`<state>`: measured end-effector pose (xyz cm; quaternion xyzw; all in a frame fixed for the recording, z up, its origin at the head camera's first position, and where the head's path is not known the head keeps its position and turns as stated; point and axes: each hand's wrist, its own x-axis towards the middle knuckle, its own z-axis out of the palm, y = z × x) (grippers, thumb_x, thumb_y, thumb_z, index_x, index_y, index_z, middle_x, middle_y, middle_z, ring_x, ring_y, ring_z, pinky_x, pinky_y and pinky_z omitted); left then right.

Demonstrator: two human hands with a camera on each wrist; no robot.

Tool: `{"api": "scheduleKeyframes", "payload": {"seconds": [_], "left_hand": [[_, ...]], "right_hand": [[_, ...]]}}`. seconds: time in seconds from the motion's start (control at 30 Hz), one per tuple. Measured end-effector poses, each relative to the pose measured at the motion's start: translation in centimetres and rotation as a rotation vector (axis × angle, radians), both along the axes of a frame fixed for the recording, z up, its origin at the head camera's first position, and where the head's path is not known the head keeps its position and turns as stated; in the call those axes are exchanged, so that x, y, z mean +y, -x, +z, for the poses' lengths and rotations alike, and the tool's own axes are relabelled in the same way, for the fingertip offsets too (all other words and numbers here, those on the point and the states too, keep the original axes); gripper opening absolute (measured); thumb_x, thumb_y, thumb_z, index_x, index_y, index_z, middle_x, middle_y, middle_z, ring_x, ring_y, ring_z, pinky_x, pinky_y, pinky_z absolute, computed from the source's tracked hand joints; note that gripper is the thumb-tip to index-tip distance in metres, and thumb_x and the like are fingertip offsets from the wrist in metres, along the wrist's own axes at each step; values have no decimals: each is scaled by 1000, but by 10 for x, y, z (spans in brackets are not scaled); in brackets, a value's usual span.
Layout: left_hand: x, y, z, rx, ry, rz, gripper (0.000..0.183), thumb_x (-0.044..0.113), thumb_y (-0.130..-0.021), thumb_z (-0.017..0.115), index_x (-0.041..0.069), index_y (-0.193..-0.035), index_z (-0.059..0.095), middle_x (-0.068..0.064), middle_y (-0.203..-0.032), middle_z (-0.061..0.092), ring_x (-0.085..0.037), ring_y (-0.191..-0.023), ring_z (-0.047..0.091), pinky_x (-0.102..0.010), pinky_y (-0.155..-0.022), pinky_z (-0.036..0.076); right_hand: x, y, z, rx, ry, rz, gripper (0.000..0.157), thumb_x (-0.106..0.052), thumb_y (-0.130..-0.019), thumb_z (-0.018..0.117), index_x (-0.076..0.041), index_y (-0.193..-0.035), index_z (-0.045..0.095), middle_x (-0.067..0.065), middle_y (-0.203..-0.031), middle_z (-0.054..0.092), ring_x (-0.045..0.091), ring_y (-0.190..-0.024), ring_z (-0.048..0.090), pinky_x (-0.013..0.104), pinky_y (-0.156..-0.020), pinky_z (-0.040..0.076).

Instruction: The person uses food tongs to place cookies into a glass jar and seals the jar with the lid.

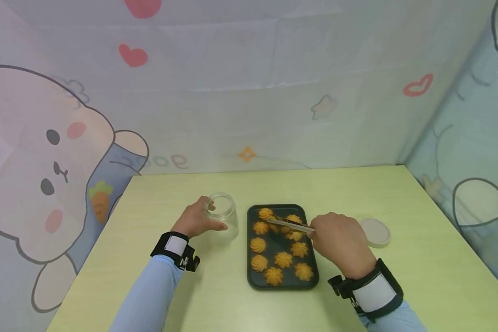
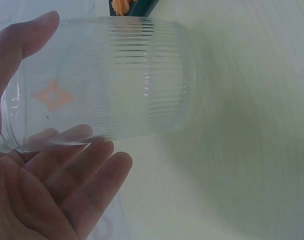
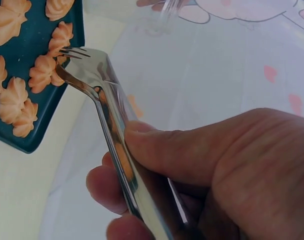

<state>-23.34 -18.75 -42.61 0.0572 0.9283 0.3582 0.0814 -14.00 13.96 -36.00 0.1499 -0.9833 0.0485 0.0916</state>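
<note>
My left hand [image 1: 198,218] holds a clear glass jar [image 1: 229,221], which stands upright and lidless to the left of the tray. In the left wrist view, the thumb lies on one side of the jar [image 2: 147,75] and the fingers on the other. Metal tongs [image 1: 292,225] are gripped in my right hand [image 1: 342,240]. Their fork-like tips reach over the dark baking tray [image 1: 269,285] to its far-left cookies. In the right wrist view, the tongs [image 3: 109,95] have their tips around part of a swirled cookie [image 3: 42,74]; how firmly they pinch it, I cannot tell.
Several golden piped cookies, such as a round swirl [image 1: 259,263], lie about the tray. A pale round lid [image 1: 375,232] rests on the light yellow-green table [image 1: 402,203], beyond my right hand. Printed cloth [image 1: 249,92] hangs behind the table.
</note>
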Motion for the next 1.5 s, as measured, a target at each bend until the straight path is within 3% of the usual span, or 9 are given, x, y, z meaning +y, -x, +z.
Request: {"api": "scheduleKeyframes", "payload": {"seconds": [0.17,0.43,0.67,0.87,1.17,1.3,1.5], "left_hand": [[4,-2,-1,-2,2,7,84,38,-66,84,3,-131,45,-16,-130,59,-31,-108,56,-47,-85,50],[11,-7,-2,11,2,-8,83,37,-65,84,1,-130,46,-15,-129,59,-31,-107,56,-46,-84,50],[16,-9,-3,33,13,-42,81,39,-65,84,2,-128,48,-16,-127,60,-31,-109,55,-47,-87,49],[16,-12,-3,30,19,-30,76,37,-66,84,4,-125,49,-16,-126,60,-31,-109,55,-48,-88,49],[16,-11,-4,24,28,-32,81,39,-66,83,5,-129,47,-15,-128,59,-31,-112,54,-48,-88,49],[17,-11,-4,20,29,-27,80,39,-66,83,5,-129,47,-15,-127,59,-32,-112,54,-49,-87,49],[18,-10,-3,29,41,-19,80,40,-64,84,6,-126,48,-15,-124,61,-31,-108,56,-48,-85,50]], "right_hand": [[-2,-1,2,45,21,21,21,-15,-77,75,-13,-59,64,-1,-48,51,15,-42,41,30,-35,34],[-9,-2,12,120,64,37,40,-17,-81,72,-17,-51,47,-2,-45,38,14,-41,35,27,-39,21],[-26,0,25,170,103,25,30,-19,-84,70,-17,-57,56,-3,-44,40,14,-39,35,27,-36,24],[-47,4,35,180,81,48,29,-21,-83,72,-17,-59,58,-3,-44,41,14,-38,35,26,-34,22],[-70,11,36,177,26,79,25,-20,-82,72,-15,-60,62,-3,-44,46,13,-38,38,27,-32,28],[-75,11,36,182,27,79,30,-22,-83,71,-16,-56,58,-4,-44,42,13,-38,38,27,-31,29],[-78,11,37,184,27,81,42,-24,-84,70,-17,-50,47,-5,-44,30,12,-38,33,25,-34,21]]}}
